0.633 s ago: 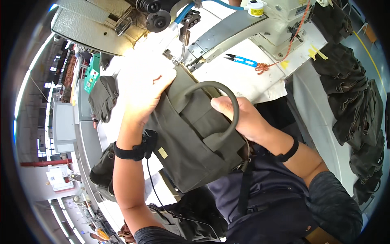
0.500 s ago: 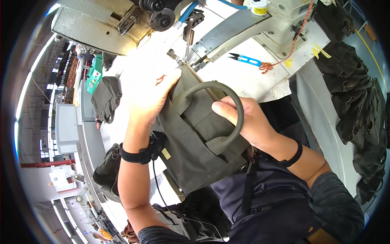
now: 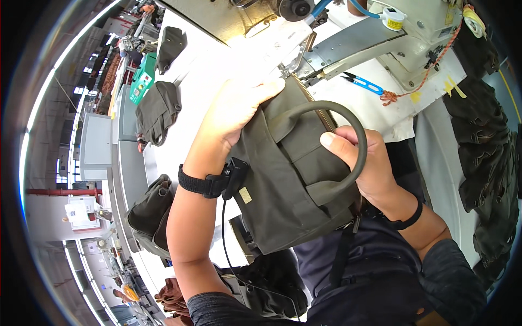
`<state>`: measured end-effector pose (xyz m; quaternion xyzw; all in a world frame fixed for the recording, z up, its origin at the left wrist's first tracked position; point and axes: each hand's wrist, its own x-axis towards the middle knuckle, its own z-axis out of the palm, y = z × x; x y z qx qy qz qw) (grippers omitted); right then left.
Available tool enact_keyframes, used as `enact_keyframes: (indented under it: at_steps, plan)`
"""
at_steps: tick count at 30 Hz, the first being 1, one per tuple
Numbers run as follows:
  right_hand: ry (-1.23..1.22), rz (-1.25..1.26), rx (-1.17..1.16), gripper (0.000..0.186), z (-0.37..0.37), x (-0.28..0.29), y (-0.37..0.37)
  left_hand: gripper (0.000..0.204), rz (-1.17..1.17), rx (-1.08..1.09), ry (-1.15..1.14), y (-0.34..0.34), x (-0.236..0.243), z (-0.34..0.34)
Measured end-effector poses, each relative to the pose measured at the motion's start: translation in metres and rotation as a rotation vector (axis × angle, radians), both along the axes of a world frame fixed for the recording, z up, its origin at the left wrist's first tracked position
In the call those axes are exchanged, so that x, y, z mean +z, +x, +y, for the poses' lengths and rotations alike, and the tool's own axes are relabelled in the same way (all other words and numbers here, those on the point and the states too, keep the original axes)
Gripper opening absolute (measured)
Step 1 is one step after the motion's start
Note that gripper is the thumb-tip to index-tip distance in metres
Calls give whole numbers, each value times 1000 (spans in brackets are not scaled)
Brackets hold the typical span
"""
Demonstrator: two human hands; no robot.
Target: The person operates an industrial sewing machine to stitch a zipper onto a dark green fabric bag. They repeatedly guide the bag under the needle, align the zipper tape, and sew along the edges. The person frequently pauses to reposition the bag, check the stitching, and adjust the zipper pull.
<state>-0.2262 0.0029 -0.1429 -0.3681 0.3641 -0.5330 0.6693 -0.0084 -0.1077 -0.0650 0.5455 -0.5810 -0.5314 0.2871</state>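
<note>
An olive fabric bag (image 3: 277,217) with a looped handle (image 3: 340,107) and a brass zipper (image 3: 310,96) is held under my hands, its top end at the sewing machine's presser foot (image 3: 284,69). My left hand (image 3: 242,106) grips the bag's upper left, thumb beside the foot; its fingertips are washed out by glare. Inside the handle's loop, my right hand (image 3: 364,163) pinches the bag beside the zipper, thumb on top.
Blue thread snips (image 3: 367,84) with orange cord lie right of the machine bed (image 3: 353,43). Folded olive pieces (image 3: 155,111) and another bag (image 3: 149,212) sit leftward. Dark bags (image 3: 484,163) are piled at right. A green box (image 3: 142,79) stands behind; a distant person (image 3: 125,296) shows lower left.
The whole view has shifted, so machine, bag and both arms appear further right. The bag and hands have barely moved relative to the machine; both hands keep their hold.
</note>
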Motion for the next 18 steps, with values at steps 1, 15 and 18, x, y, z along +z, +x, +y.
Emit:
enact_keyframes:
  at_steps: [1,15,18]
  plan:
    - [-3,15,-8,21,0,-1,0,26,6,0,-17,-2,1,1]
    - [-32,56,-78,19,-33,2,17,34,221,-12,-170,39,-33,-63]
    - [-69,51,-85,20,-44,-1,24,33,240,-58,-117,52,-27,-68]
